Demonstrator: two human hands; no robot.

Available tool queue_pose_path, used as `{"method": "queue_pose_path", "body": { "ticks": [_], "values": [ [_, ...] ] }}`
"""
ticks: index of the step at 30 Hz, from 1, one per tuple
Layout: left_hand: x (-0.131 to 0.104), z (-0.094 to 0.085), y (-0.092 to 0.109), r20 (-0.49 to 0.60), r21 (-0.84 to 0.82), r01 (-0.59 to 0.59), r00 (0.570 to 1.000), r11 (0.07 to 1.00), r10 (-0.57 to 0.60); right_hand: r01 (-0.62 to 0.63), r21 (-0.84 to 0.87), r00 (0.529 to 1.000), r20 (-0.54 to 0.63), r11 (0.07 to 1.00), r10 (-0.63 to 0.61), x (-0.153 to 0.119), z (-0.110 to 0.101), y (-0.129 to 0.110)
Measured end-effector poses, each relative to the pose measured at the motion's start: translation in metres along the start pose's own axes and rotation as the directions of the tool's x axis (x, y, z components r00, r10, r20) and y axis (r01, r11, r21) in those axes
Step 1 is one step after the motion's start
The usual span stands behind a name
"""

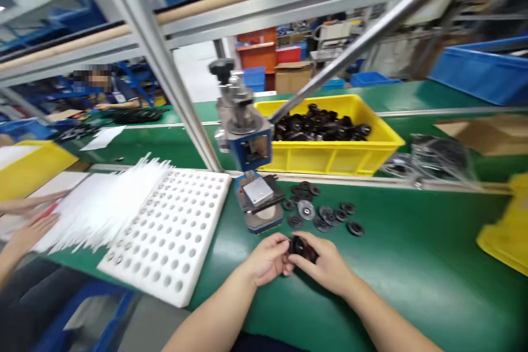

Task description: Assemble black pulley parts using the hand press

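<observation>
Over the green bench, in the lower middle of the head view, a dark, glossy plastic part (pixel 304 249) sits between my hands. My right hand (pixel 330 264) wraps round it from the right, fingers behind and thumb in front. With thumb and fingers pinched together, my left hand (pixel 268 258) meets the part's left edge. My fingers hide much of its shape. Just beyond lie several loose black discs (pixel 325 216) with ringed centres, one topped by a clear-grey disc (pixel 306 209). A small blue hand press (pixel 250 148) stands behind my left hand, a metal block (pixel 258 191) on its base.
A yellow bin (pixel 330 158) of dark parts stands behind the discs. To the left lies a white tray with holes (pixel 169 236), beside many thin white sticks (pixel 99 203). A co-worker's hands (pixel 39 225) rest there. A metal strut (pixel 371 38) slants overhead; another yellow bin (pixel 505 236) is at right.
</observation>
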State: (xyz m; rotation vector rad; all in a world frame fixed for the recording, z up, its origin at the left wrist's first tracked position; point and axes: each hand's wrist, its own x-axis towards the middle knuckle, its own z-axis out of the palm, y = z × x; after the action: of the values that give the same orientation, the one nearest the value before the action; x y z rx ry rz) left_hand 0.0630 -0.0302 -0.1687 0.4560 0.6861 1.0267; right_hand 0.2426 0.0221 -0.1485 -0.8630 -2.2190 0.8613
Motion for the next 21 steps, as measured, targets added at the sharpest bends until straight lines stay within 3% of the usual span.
{"method": "queue_pose_path", "body": {
  "ticks": [10,21],
  "values": [
    [-0.002,-0.010,0.004,0.059,0.030,0.079,0.995,0.996,-0.081,-0.083,0.119,0.997,-0.001,0.989,0.083,0.002,0.006,-0.012],
    [0.004,-0.011,-0.004,0.031,0.042,-0.010,0.999,0.999,0.009,-0.015,0.073,1.000,0.018,0.997,0.014,0.005,-0.004,-0.006]
  ]
}}
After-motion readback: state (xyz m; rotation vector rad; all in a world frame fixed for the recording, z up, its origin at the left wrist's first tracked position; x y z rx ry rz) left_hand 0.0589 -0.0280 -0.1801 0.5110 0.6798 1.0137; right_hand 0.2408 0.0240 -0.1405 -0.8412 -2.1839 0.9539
